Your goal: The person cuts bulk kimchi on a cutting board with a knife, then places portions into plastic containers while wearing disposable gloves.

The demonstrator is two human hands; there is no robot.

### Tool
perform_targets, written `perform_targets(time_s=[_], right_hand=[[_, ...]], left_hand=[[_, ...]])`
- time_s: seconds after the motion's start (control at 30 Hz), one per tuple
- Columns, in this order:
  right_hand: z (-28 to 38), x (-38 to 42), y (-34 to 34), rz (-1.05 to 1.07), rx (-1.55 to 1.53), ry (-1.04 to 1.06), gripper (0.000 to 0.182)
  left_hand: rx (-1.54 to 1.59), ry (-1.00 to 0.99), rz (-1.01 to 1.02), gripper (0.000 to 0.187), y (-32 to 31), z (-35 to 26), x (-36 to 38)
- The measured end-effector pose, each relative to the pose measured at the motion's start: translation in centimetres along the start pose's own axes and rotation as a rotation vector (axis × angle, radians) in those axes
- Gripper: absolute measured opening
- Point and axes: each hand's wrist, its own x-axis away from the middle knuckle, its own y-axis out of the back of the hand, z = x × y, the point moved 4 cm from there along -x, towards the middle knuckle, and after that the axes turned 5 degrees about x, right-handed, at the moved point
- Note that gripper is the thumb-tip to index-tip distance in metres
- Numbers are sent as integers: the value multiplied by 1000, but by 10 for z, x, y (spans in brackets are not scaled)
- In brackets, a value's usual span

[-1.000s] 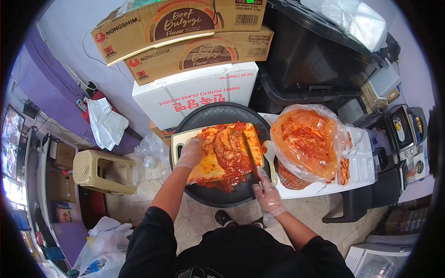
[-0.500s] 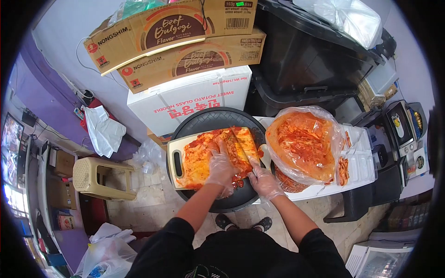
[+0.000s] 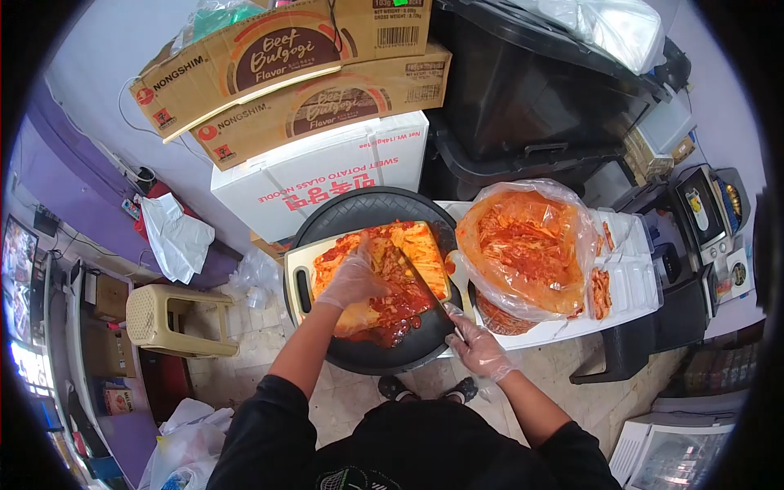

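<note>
My left hand (image 3: 353, 282), in a clear plastic glove, lies with spread fingers on the red-sauced kimchi (image 3: 396, 294). The kimchi covers much of a cream cutting board (image 3: 297, 263) that rests on a round black tray (image 3: 327, 214). In my gloved right hand (image 3: 480, 349) is the handle of a knife (image 3: 425, 286), whose blade slants up and left over the kimchi. Right of the board, a clear plastic bag (image 3: 531, 249) full of kimchi sits open on top of a container (image 3: 502, 317).
Noodle boxes (image 3: 318, 175) are stacked behind the tray, beside large black bins (image 3: 539, 106). A white foam lid (image 3: 625, 282) with kimchi bits lies at the right. A beige stool (image 3: 175, 318) stands at the left, plastic bags (image 3: 188, 449) below it.
The knife and my right hand have moved back toward me, and more blade shows. My left hand has shifted left on the kimchi. Some red pieces now lie spread at the board's near edge.
</note>
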Motion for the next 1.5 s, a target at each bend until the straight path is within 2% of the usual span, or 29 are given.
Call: perform_targets(time_s=[0.1,0.2,0.23,0.3,0.33,0.37,0.4,0.43,0.5,0.53,0.6,0.63,0.67,0.7,0.73,0.77,0.8,0.83,0.9,0.97,1.1,1.17,1.2,1.27,1.3,1.37,1.43,1.5], right_hand=[[-6,-7,-16,-35,-178,-103,50],[-12,-22,-46,-69,-510,-184,51],[-16,-27,-59,-70,-511,-181,51],[-14,-35,-73,-159,-659,-53,53],[-12,-36,-77,-107,-755,-71,55],[-12,-34,-75,-108,-756,-71,55],[-3,-30,-66,-35,-812,-158,55],[1,-27,-63,39,-866,-246,56],[-1,-23,-63,55,-847,-222,56],[1,-22,-62,72,-828,-196,56],[13,-15,-52,82,-910,-215,56],[18,-13,-48,94,-991,-233,57],[16,-13,-46,91,-992,-236,57],[19,-14,-39,60,-837,-145,57],[24,-14,-32,32,-681,-56,58],[26,-13,-25,35,-685,-61,58],[46,-13,-1,-2,-575,33,58],[63,-12,20,-39,-464,126,58],[80,-11,43,-1,-539,147,58],[92,-7,60,84,-426,74,59],[75,-10,43,79,-337,110,64],[70,-10,36,71,-361,185,63],[71,-7,37,90,-388,174,62],[73,-2,45,57,-337,222,62],[79,1,56,56,-346,211,62],[81,8,75,109,-426,154,60],[82,18,109,124,-405,92,58],[75,28,140,56,-297,162,57]], left_hand=[[-82,24,-27,137,3,-9,-2],[-68,93,-27,136,-10,-17,-14],[-70,93,-28,136,-16,-23,-17],[-110,223,-66,134,-24,-26,-21],[-111,224,-66,134,-26,-23,-22],[24,213,-53,127,-30,-18,-24],[159,200,-40,121,-35,-13,-28],[159,199,-39,121,-45,2,-32],[445,63,-58,114,-63,32,-39],[444,62,-56,114,-51,17,-27],[967,300,125,107,-39,-5,-1],[966,299,129,107,-38,-4,1],[1042,216,94,108,-35,-5,2],[1116,133,58,110,-31,-11,4],[1116,136,61,110,-30,-16,4],[1201,-52,-40,110,-20,-25,2],[1276,-245,-145,110,-5,-37,3],[1273,-240,-145,110,7,-48,7],[1017,-246,-218,111,39,-75,19],[1078,-202,-217,111,47,-85,25],[1019,-220,-252,113,35,-70,29],[961,-94,-242,111,23,-60,32],[932,39,-212,107,27,-75,45],[684,13,-288,101,32,-80,48],[778,-112,-285,101,30,-74,43],[949,-289,-298,100,38,-101,37],[913,-374,-302,99,47,-126,26],[983,-375,-290,101,47,-171,20]])
